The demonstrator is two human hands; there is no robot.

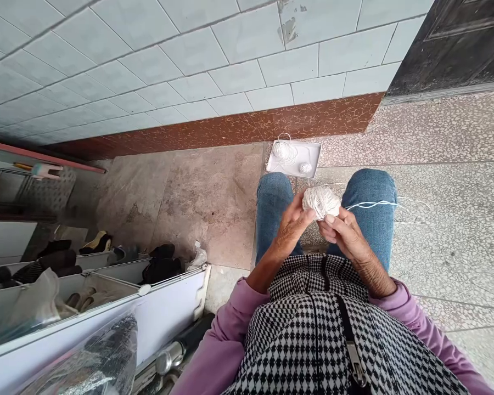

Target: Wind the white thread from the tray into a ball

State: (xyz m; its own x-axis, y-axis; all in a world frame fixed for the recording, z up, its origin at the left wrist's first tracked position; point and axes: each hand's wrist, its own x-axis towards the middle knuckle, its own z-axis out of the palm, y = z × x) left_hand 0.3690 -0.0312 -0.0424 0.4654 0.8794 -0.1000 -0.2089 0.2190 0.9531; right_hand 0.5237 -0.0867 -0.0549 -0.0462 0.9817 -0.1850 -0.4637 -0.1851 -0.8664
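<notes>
Between my knees I hold a ball of white yarn [321,201]. My left hand [295,220] grips its left side, with the thumb pressed on the lower front. At the lower right of the ball, my right hand [342,231] is closed, its thumb and fingers pinched at the ball's edge. A twisted strand of white yarn [370,205] runs from the right hand across my right knee and trails onto the floor. Past my knees, a shallow white tray [276,167] on the floor carries a larger yarn ball [284,151] and a smaller one [305,167].
A tiled wall [214,49] with a brown base band [230,129] rises ahead. On my left stands an open shoe rack [168,307] with shoes and plastic bags. The speckled floor [448,247] stretches to my right, towards a dark door [465,44].
</notes>
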